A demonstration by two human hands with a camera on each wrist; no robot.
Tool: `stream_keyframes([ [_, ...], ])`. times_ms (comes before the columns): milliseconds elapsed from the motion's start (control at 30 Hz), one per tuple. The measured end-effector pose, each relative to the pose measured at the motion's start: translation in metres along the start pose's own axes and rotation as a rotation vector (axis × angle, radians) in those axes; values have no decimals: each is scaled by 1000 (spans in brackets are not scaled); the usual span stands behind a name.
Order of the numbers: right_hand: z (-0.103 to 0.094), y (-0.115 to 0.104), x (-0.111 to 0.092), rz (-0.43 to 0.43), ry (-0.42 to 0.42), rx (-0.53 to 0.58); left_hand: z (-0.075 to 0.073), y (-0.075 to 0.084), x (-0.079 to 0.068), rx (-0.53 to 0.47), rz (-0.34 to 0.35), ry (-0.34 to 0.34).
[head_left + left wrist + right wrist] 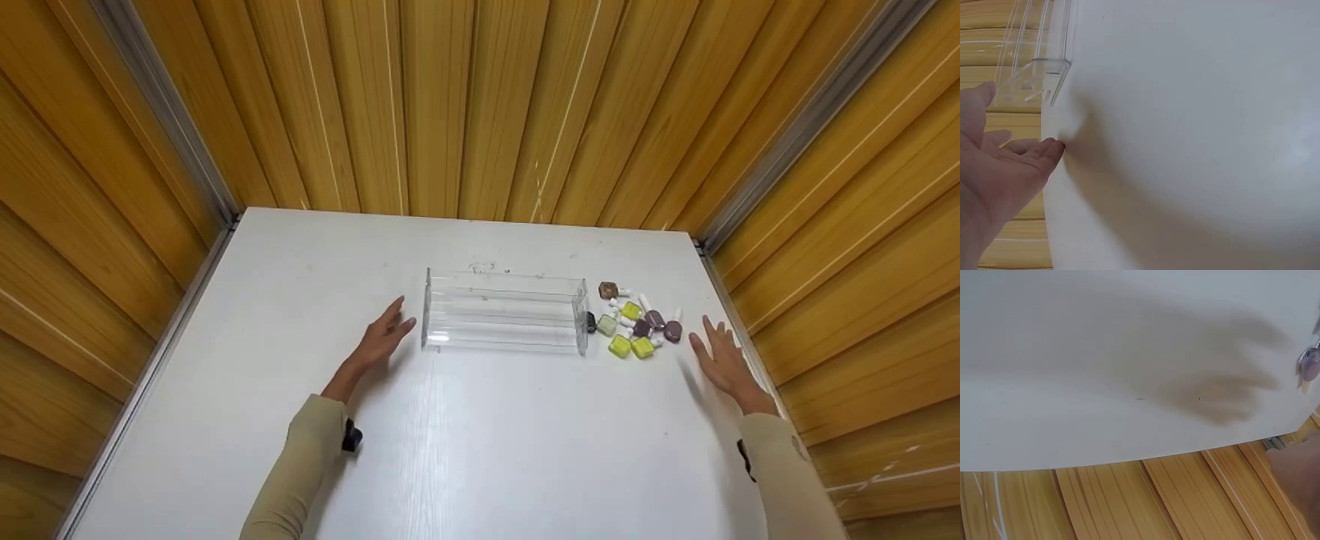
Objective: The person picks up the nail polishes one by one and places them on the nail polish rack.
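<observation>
A clear plastic tiered rack (506, 313) lies across the middle of the white table. Just left of it, apart from its end, is my left hand (381, 339), fingers extended and holding nothing. In the left wrist view that hand (1010, 163) appears below the rack's end (1050, 67). Right of the rack lies a loose cluster of small bottles with white caps, like nail polish: yellow ones (643, 346), a pale green one (607, 325), purple ones (673, 331) and a brown one (608, 290). My right hand (726, 364), fingers spread, hovers right of the cluster, touching no bottle.
A dark bottle (591, 322) sits against the rack's right end. Wood-patterned panels (435, 112) enclose the table (480, 435) at the back and sides, with metal rails (780, 150) at the corners.
</observation>
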State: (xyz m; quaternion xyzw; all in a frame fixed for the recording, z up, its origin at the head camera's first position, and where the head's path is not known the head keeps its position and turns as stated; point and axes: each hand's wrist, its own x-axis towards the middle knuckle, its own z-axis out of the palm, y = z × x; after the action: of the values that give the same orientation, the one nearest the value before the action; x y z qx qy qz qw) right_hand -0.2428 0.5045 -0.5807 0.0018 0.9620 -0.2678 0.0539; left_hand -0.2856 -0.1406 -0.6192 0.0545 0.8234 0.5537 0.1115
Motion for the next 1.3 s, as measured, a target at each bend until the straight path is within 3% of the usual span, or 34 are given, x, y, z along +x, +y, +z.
stream_keyframes([
  [167,4,3,1,19,-9,3,20,3,6,-101,0,26],
  [300,5,1,3,44,-11,51,31,5,9,-136,20,0],
  [600,-3,-5,16,179,-61,172,37,5,10,-194,42,-1],
  [800,-2,-1,27,268,55,248,37,1,11,-185,28,-5],
  [1067,6,3,41,435,173,554,33,-2,14,-219,19,-37],
  [1300,12,0,54,524,257,805,32,-2,13,-192,-4,-37],
])
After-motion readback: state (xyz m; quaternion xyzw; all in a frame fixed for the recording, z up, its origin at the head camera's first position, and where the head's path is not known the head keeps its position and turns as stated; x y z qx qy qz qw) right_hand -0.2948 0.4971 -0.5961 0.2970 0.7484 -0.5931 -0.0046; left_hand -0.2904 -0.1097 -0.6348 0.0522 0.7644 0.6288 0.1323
